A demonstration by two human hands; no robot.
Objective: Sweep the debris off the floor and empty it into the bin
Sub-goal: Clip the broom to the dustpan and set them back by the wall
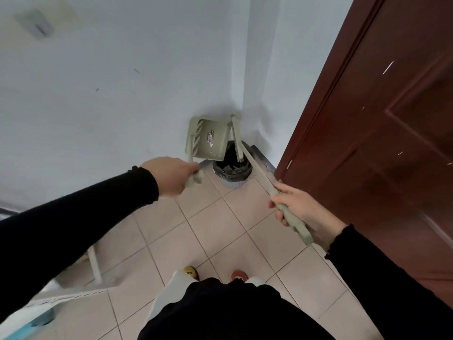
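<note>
1. Hands are working over a corner bin (232,171), lined with a black bag and standing on the tiled floor (215,224) between the white wall (98,82) and the brown door (382,119).
2. The left hand (169,176) is closing in a fist around the dustpan (207,138) handle, tipping the pan up beside the bin's rim.
3. The right hand (297,207) is wrapping the broom (259,179) handle, its head reaching into the bin's mouth.
4. Debris is not discernible.
</note>
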